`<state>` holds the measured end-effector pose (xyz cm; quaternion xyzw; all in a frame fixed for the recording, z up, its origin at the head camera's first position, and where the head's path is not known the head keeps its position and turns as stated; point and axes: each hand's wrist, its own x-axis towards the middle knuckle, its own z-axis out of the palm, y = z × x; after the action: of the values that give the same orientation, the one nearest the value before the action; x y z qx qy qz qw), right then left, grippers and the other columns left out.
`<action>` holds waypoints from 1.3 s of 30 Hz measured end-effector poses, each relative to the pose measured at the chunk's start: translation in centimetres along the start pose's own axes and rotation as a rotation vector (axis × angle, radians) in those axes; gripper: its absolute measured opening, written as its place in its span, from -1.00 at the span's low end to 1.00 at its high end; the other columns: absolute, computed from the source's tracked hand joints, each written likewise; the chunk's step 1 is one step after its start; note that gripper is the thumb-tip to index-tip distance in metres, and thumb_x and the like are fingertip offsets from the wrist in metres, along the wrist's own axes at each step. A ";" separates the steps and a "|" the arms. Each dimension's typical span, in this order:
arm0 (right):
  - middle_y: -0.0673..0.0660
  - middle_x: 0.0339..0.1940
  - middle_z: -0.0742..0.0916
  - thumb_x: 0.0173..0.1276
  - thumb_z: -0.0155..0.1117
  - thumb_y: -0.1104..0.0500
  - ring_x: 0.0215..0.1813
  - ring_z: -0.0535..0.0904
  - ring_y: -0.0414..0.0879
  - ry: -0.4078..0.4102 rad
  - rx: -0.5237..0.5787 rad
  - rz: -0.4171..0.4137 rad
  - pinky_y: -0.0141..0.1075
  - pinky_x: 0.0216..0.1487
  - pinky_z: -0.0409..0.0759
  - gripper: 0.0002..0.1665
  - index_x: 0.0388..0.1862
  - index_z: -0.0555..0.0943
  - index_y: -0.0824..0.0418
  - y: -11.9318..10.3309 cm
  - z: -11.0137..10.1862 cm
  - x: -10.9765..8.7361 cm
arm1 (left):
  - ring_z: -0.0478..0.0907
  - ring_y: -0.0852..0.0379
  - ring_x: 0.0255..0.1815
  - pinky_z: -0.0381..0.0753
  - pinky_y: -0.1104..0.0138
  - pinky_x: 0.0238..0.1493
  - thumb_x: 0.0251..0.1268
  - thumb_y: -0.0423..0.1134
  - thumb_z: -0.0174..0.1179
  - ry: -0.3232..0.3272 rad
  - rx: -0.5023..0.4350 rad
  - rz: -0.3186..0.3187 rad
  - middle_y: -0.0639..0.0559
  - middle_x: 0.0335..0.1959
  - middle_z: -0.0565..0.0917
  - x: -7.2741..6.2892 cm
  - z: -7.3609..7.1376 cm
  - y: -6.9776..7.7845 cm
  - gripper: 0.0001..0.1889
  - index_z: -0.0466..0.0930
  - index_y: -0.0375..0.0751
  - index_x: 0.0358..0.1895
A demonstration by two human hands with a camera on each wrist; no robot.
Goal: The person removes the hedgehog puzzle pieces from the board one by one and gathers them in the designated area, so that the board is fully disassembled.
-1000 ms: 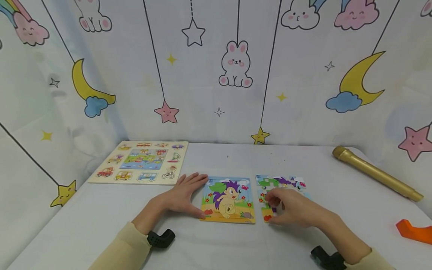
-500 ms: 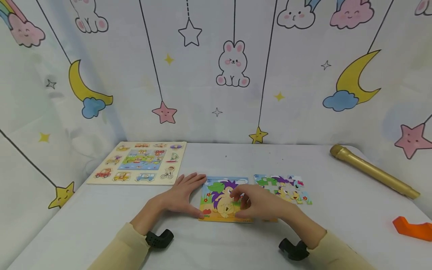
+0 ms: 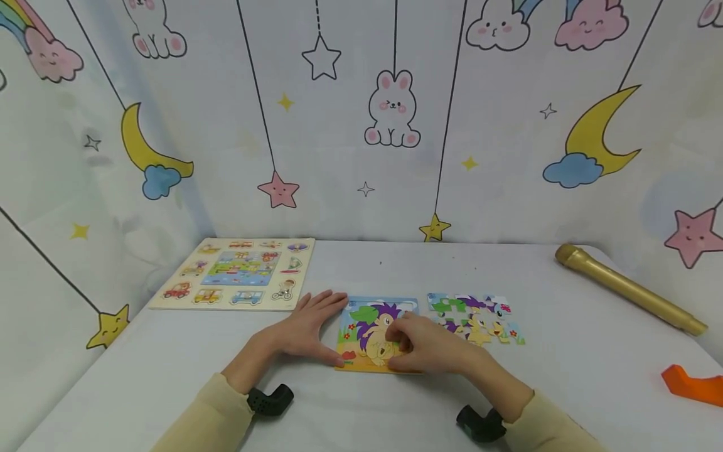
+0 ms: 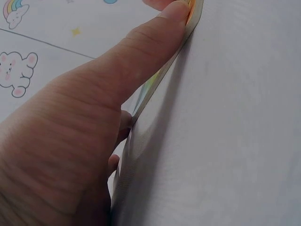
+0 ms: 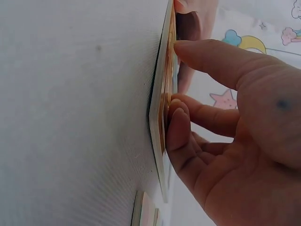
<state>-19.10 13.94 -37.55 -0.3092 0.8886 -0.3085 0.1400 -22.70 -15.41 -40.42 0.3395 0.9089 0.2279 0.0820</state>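
A square hedgehog puzzle board (image 3: 367,333) lies flat on the white table. My left hand (image 3: 307,329) rests along its left side, fingers spread and straight, with the thumb at the near corner. Over the board's right half, my right hand (image 3: 432,348) has its thumb and curled fingers at the surface. In the right wrist view these fingertips grip at a thin tan-orange puzzle piece (image 5: 167,77), mostly hidden by the hand in the head view. Right of the board, partly behind the right hand, lies a group of loose puzzle pieces (image 3: 480,320), showing green, purple and yellow parts.
A larger vehicle puzzle board (image 3: 237,298) lies at the back left. A gold microphone-shaped stick (image 3: 629,289) is at the back right, with an orange curved object (image 3: 691,386) at the right edge. A patterned curtain (image 3: 339,138) hangs behind the table.
My right hand has moved left from the loose pieces onto the hedgehog board, then slightly further left over it. The left hand stays at the board's left side.
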 end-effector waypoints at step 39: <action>0.06 -0.23 0.68 0.47 0.28 0.25 -0.19 0.60 -0.05 0.117 0.210 -0.011 -0.32 -0.18 0.67 -0.90 -0.08 0.59 0.21 4.0 -6.6 -6.7 | -0.18 -0.15 0.63 -0.39 -0.20 0.51 -0.04 0.34 0.43 -0.007 0.011 -0.015 -0.02 0.63 0.09 0.1 -0.1 0.1 0.18 0.11 -0.18 0.60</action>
<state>-18.70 23.65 -34.60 -0.2790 0.8564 -0.4182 0.1177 -22.78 -15.28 -40.32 0.3340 0.9124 0.2209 0.0852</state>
